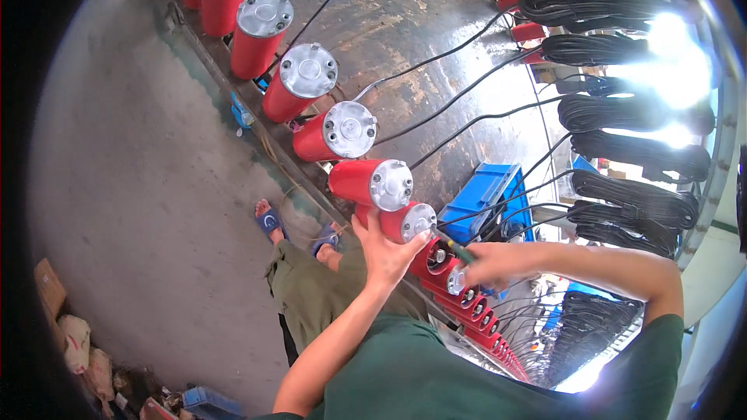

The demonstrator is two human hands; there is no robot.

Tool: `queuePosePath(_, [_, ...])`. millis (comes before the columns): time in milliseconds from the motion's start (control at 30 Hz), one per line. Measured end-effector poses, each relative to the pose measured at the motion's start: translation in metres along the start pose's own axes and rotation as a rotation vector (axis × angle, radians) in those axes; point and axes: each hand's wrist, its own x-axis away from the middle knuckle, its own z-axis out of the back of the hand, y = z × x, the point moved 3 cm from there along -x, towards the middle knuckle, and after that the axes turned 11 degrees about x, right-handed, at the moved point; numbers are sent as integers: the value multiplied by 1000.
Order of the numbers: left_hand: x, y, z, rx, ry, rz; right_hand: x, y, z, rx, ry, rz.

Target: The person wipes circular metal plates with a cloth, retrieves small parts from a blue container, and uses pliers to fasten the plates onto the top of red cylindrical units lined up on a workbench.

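My left hand [383, 255] grips a red cylindrical housing [394, 222] from its near side, the thumb by its silver metal end cap [419, 220]. In my closed right hand [498, 263] is a screwdriver [461, 251] with a dark green and yellow handle. Its front end points toward the rim of that cap; whether it touches cannot be made out. Just beyond stands another capped red cylinder [366, 180]. On the near side, the red cylinder [433, 257] beside the screwdriver is open-ended, with a metal part showing inside.
Capped red cylinders [305, 78] line the bench edge, and several uncapped ones [476, 309] continue toward the lower right. Black cables [443, 113] cross the metal bench [381, 39] to coiled bundles [634, 113] on the right. A blue plastic bin [476, 194] stands beside the row.
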Motion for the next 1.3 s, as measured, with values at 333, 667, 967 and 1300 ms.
queuePosePath(333, [2, -2, -2, 8, 28, 30, -2, 0, 2, 206, 22, -75])
queuePosePath(667, [3, -3, -5, 16, 53, 64, -8, 1, -3, 7, -117, -86])
queuePosePath(967, [4, -3, -5, -28, 45, 50, 5, -19, 12, 1041, 516, 76])
queuePosePath(1300, [0, -7, -6, -12, 38, 8, -4, -3, 13, 1138, 496, -57])
